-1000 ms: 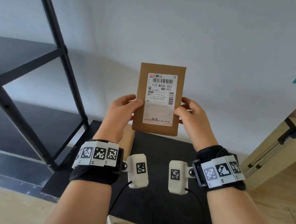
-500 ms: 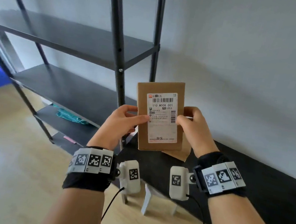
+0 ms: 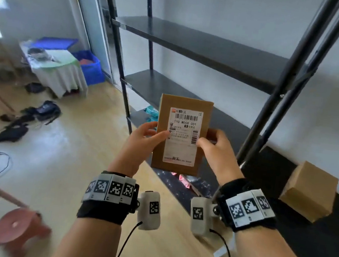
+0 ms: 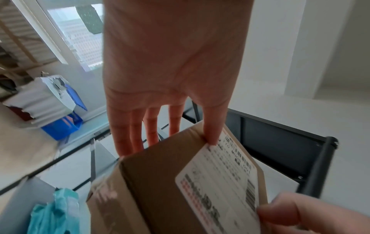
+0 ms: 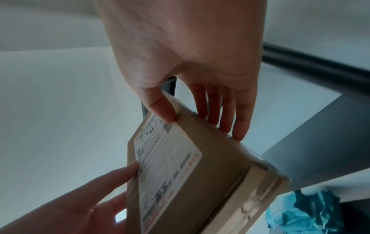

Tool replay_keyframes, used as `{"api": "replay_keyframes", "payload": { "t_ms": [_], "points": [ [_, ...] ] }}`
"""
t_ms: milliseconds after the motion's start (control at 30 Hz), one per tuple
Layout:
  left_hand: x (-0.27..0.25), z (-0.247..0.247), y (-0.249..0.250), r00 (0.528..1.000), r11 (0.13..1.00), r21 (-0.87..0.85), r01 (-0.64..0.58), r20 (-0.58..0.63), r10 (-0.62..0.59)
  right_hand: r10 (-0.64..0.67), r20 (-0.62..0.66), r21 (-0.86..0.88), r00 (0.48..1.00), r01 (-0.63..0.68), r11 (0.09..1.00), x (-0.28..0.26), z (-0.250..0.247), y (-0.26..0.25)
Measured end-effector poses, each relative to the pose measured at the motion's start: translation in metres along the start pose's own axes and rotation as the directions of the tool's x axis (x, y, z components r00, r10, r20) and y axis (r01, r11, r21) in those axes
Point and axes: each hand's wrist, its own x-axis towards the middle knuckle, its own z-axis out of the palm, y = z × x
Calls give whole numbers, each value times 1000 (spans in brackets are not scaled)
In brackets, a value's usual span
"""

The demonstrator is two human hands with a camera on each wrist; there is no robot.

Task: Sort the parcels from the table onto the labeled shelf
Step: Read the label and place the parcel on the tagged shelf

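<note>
A flat brown cardboard parcel (image 3: 181,134) with a white shipping label stands upright in the air in front of the black metal shelf (image 3: 207,49). My left hand (image 3: 149,135) pinches its left edge, thumb on the label side and fingers behind. My right hand (image 3: 211,143) pinches the right edge the same way. The left wrist view shows the parcel (image 4: 176,186) under my left hand (image 4: 172,139), thumb on the label. In the right wrist view my right hand (image 5: 200,120) grips the parcel (image 5: 210,171). A second brown box (image 3: 309,191) sits on the black table (image 3: 320,256) at right.
The shelf boards are dark and bare; a teal bag (image 3: 152,113) lies on a lower board, and a dark and pink packet (image 3: 185,180) lies on the lowest one. Blue crates (image 3: 88,66), a covered stand (image 3: 57,70), floor clutter (image 3: 25,122) and red stools (image 3: 19,227) are at left.
The view has swung left from the table toward the shelf. Both hands keep hold of the parcel, which now stands in front of the shelf's lower boards.
</note>
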Motion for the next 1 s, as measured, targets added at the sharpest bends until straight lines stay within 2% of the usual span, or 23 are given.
{"api": "replay_keyframes", "payload": {
  "t_ms": [233, 433, 600, 767, 1000],
  "points": [
    [39, -91, -20, 985, 997, -72, -6, -172, -7, -44, 167, 6, 985, 44, 999, 55, 110, -26],
    [112, -159, -23, 949, 998, -70, 4, -313, -25, -107, 245, 8, 964, 109, 994, 133, 195, -50],
    [174, -207, -8, 923, 996, -94, -5, -384, -31, -131, 292, -10, 948, 140, 990, 207, 256, -80],
    [229, -251, 1, 912, 994, -101, -35, -410, -9, -175, 311, 9, 934, 181, 983, 260, 311, -102],
    [313, -312, 17, 933, 992, -76, -97, -353, 64, -168, 220, 10, 961, 170, 985, 319, 376, -125]
  ]
}}
